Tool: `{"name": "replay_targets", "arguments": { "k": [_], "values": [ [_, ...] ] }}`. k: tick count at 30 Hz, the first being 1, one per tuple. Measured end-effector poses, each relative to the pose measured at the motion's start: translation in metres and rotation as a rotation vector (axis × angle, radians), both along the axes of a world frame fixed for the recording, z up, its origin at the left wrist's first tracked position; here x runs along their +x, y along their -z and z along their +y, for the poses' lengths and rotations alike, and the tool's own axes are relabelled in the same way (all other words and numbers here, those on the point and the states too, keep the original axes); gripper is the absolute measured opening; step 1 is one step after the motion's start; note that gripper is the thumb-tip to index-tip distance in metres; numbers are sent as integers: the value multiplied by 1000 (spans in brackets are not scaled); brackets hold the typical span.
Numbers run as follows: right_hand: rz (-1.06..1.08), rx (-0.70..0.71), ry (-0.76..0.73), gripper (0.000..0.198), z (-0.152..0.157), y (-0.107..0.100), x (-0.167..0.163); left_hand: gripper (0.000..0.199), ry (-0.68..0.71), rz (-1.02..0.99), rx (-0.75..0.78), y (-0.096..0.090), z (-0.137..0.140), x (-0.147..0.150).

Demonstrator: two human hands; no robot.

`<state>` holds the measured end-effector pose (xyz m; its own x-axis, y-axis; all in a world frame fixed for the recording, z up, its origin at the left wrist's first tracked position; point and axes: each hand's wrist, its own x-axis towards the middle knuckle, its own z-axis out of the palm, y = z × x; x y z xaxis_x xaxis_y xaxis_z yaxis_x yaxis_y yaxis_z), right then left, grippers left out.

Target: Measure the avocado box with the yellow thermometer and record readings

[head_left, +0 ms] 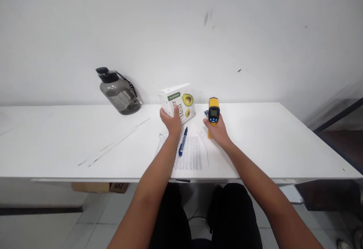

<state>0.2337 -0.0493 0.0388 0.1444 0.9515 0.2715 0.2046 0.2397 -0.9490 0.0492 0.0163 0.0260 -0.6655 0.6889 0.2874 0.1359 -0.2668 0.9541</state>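
White box [184,103], yellow thermometer [214,103] – both held
Left hand [171,122] grip clamped on box, right hand [217,129] grip around thermometer – pen [183,142] nearer, on paper [195,158].

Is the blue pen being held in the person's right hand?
No, the blue pen lies on the sheet of paper, and the right hand holds the yellow infrared thermometer.

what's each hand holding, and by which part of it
The left hand holds the white box by its lower left part; the right hand holds the yellow-and-black handheld device by its handle.
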Motion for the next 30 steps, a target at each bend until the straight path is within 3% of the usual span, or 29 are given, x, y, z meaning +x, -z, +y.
{"name": "replay_targets", "arguments": {
  "k": [5,23,30],
  "values": [
    [36,-125,34,46,-2,-4,-3,75,-87,22,-19,1,4,-5],
    [42,-158,28,51,-3,-8,-2,84,-82,-79,-65,6,10,-8],
    [-3,-215,115,62,20,-1,26,83,-59,62,-32,4,5,-4]
  ]
}}
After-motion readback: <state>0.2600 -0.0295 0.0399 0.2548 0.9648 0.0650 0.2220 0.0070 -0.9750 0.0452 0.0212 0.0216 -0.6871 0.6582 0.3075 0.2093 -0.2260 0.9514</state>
